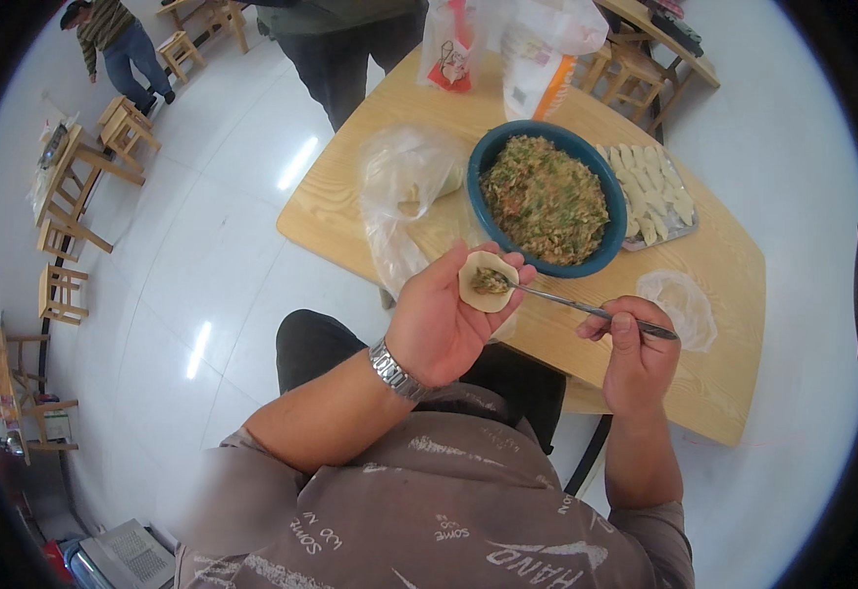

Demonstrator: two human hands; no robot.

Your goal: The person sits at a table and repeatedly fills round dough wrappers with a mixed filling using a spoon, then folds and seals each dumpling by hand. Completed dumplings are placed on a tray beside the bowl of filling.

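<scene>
On the palm and fingers of my left hand (440,324) rests a round dumpling wrapper (479,296). A small mound of chopped filling (489,280) lies at its middle. My right hand (638,346) grips the handle of a metal spoon (561,299), whose tip touches that mound. Just beyond my left fingers stands a blue-green basin (476,199) heaped with minced filling (546,199) flecked with green. To the basin's right, a metal tray (682,230) holds several rows of pale, folded dumplings (642,173).
A clear plastic bag (407,177) lies left of the basin on the wooden table (723,309); a crumpled one (679,305) is near my right hand. Two carrier bags (449,62) (539,73) stand at the far edge. One person (340,51) stands across the table, another (123,44) farther off.
</scene>
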